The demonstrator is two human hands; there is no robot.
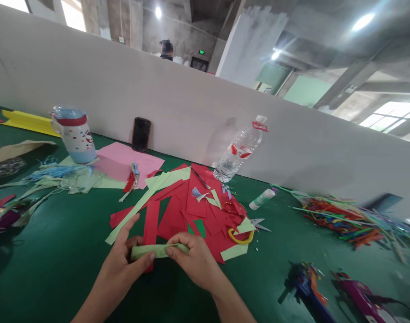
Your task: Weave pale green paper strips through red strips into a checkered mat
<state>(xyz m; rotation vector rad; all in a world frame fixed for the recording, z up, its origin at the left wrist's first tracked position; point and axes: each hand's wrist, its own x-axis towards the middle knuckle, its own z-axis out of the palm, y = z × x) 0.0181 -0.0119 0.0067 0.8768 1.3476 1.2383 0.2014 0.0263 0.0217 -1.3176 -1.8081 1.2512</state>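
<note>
Both of my hands hold a rolled light green paper strip (pixel 157 250) just above the green table (pixel 56 269). My left hand (pixel 124 260) pinches its left end between thumb and fingers. My right hand (pixel 193 258) wraps its fingers round the right end. Just beyond them lies a pile of red paper pieces (pixel 178 211) and long light green strips (pixel 140 206). Yellow-handled scissors (pixel 245 231) rest at the pile's right edge.
A clear plastic bottle (pixel 240 150) and a black phone (pixel 141 133) lean on the white partition (pixel 191 103). A dotted mug (pixel 75 134), pink paper (pixel 124 161), a glue stick (pixel 262 198), coloured strips (pixel 339 217) and glue guns (pixel 309 287) lie around. Someone stands behind the partition.
</note>
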